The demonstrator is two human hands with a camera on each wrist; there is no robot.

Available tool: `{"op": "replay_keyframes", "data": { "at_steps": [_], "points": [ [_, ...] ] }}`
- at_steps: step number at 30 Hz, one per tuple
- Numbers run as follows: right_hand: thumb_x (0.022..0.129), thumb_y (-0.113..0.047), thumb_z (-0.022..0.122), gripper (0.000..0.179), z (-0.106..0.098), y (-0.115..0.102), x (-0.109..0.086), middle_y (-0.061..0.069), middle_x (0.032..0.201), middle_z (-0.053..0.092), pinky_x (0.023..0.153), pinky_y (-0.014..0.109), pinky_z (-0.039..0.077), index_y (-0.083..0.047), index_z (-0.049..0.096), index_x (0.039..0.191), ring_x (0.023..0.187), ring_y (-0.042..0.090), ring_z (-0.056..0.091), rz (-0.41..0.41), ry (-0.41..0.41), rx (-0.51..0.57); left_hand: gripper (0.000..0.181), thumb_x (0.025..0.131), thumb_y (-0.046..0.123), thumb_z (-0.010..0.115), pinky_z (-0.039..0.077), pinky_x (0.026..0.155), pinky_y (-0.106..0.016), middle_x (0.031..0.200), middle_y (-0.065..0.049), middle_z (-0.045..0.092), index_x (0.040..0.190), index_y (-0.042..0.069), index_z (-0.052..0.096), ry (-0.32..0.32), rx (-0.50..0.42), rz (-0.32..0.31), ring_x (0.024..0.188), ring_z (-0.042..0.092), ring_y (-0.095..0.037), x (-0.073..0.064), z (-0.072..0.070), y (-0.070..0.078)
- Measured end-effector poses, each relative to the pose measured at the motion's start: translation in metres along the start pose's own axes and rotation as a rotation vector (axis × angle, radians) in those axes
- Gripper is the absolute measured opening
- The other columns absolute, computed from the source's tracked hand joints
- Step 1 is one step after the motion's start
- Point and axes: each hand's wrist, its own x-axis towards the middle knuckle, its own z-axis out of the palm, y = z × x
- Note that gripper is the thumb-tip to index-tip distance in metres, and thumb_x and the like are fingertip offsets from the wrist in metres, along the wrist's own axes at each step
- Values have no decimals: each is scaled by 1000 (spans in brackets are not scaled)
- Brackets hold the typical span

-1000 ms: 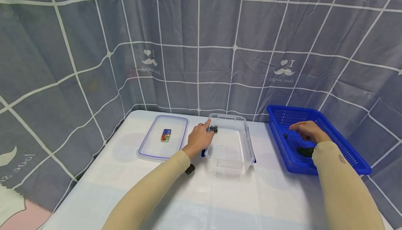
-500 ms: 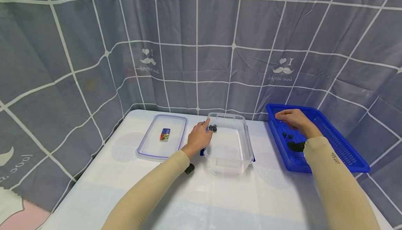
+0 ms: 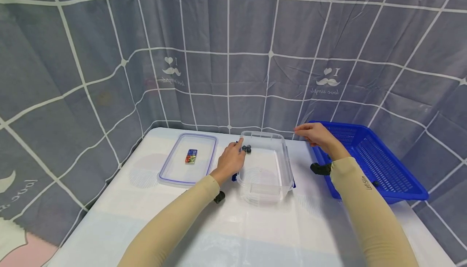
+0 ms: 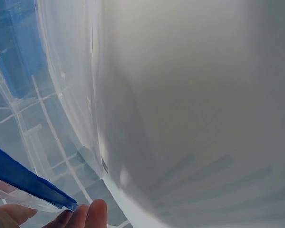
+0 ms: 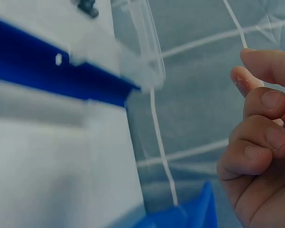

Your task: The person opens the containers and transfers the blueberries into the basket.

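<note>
My left hand (image 3: 232, 158) grips the left side of a clear plastic food box (image 3: 268, 169), its fingers at the rim. In the left wrist view, fingertips (image 4: 96, 213) lie against a blue latch flap (image 4: 33, 180). Several small dark round berries, like blueberries (image 3: 247, 149), sit inside the box near that hand. My right hand (image 3: 316, 134) is raised between the box and a blue basket (image 3: 365, 137). Its thumb and forefinger come together, the other fingers curled; I cannot tell whether something small is pinched there. Another dark berry (image 3: 375, 183) shows in the basket beside the right sleeve.
A clear lid (image 3: 176, 169) with a blue seal lies left of the box, bearing a colourful label (image 3: 191, 156). Grey checked curtain (image 3: 204, 72) hangs behind the white table (image 3: 233, 234). Dark cameras (image 3: 321, 169) are strapped at both wrists.
My right hand has lifted from inside the blue basket and moved left past its rim toward the box. My left hand stays at the box's side.
</note>
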Motion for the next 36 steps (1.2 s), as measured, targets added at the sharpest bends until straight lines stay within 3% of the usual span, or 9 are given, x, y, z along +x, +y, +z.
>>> {"op": "replay_keyframes", "data": {
  "at_steps": [13,20,36],
  "points": [
    [97,-23,67,37,61,-25,29,-4,65,37,57,28,30,-3,65,128,56,12,30,-46,-80,134,56,105,31,35,46,102,-58,152,-16,46,161,27,29,-4,28,-21,136,48,-35,-3,-3,2],
    [97,-22,68,38,88,-32,39,-2,67,43,56,28,35,-3,66,129,55,13,35,-36,-93,146,56,104,31,37,49,95,-58,142,-17,56,160,26,31,-4,45,-26,128,55,-37,-3,-3,2],
    [95,-18,69,29,132,-24,64,-1,66,44,54,27,35,-4,69,121,54,13,34,-3,-113,211,57,105,34,37,49,95,-57,139,-16,58,161,28,29,-15,60,-64,126,56,-36,-2,-3,5]
  ]
}}
